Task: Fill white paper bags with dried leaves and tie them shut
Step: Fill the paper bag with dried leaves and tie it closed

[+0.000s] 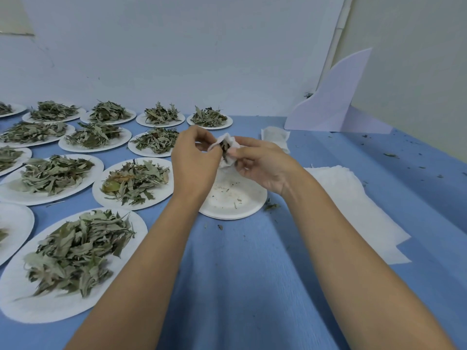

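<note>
Head view: left hand [194, 157] and right hand [262, 165] both pinch a leaf-filled bag [226, 150] above a plate [235, 200] mid-table.

Table [252, 274]: plates of leaves [38, 309] in rows across left half, front edge to rear wall. Near-empty plate [232, 213] at centre, right of rows. Bag [228, 141] above plate's rear edge, between left hand [194, 160] and right hand [262, 165] (both gripping). Filled bag [275, 137] behind right hand. Flat sheets [358, 205] right of plate. Board [328, 102] upright, rear right.
</note>
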The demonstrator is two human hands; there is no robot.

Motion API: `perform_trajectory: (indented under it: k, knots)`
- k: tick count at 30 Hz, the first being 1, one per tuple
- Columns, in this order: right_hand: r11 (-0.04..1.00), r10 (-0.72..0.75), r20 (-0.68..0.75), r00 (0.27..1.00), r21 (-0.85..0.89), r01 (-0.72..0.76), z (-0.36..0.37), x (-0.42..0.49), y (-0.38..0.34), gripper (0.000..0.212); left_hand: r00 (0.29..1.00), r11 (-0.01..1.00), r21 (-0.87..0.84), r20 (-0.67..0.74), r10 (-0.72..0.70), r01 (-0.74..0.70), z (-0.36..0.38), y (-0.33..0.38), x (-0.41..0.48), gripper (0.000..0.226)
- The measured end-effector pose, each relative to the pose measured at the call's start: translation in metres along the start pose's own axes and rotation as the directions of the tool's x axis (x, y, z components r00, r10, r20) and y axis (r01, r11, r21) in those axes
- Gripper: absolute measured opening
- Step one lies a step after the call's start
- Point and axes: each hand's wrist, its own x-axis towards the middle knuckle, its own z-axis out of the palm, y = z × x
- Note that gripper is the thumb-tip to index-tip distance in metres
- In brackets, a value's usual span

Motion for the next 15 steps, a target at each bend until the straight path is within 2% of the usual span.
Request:
perform_trajectory:
  k: [1,2,3,4,5,6,7,8,9,11,13,15]
  knots:
    - [0.994,-0.067,-0.059,0.996,-0.095,0.062,0.001,0.001,0.001,0.023,1.000,1.000,-0.004,-0.013,-0.001,0.001,-0.001,0.002,0.001,0.025]
    - [0.954,-0.183,-0.147,0.972,-0.267,0.139,0.002,0.001,0.002,0.022,1.000,1.000,0.021,-0.025,0.009,-0.008,-0.003,0.003,0.001,0.024]
    - [0.856,-0.343,-0.224,0.912,-0.473,0.206,0.004,0.001,0.004,0.021,0.999,0.993,0.116,-0.031,0.039,-0.035,-0.003,0.003,0.001,0.021]
    - [0.712,-0.516,-0.244,0.821,-0.655,0.253,0.007,0.000,0.008,0.019,0.995,0.959,0.271,-0.024,0.095,-0.085,-0.002,0.004,-0.002,0.018]
    - [0.551,-0.652,-0.196,0.732,-0.787,0.279,0.013,-0.001,0.012,0.019,0.985,0.892,0.425,0.006,0.170,-0.156,-0.001,0.004,-0.006,0.017]
    - [0.394,-0.728,-0.113,0.676,-0.876,0.277,0.018,-0.001,0.018,0.019,0.969,0.819,0.526,0.039,0.246,-0.229,0.002,0.004,-0.009,0.018]
    - [0.271,-0.757,-0.046,0.652,-0.930,0.249,0.022,-0.001,0.022,0.018,0.955,0.775,0.571,0.059,0.291,-0.271,0.004,0.005,-0.012,0.021]
    - [0.218,-0.761,-0.030,0.648,-0.953,0.212,0.023,0.000,0.023,0.018,0.956,0.774,0.575,0.052,0.288,-0.264,0.004,0.007,-0.011,0.022]
    - [0.240,-0.749,-0.060,0.660,-0.953,0.185,0.022,0.002,0.022,0.019,0.967,0.804,0.551,0.024,0.253,-0.223,0.003,0.006,-0.009,0.023]
    - [0.422,-0.677,-0.136,0.724,-0.877,0.229,0.016,0.004,0.017,0.029,0.992,0.894,0.436,-0.013,0.124,-0.106,0.001,0.002,-0.004,0.027]
    - [0.562,-0.618,-0.137,0.774,-0.766,0.312,0.014,0.004,0.015,0.043,0.997,0.990,0.132,0.049,-0.065,0.058,0.002,0.001,-0.001,0.035]
    - [0.529,-0.636,-0.094,0.766,-0.776,0.343,0.016,0.004,0.017,0.052,0.965,0.956,-0.164,0.141,-0.222,0.244,0.008,0.005,-0.004,0.042]
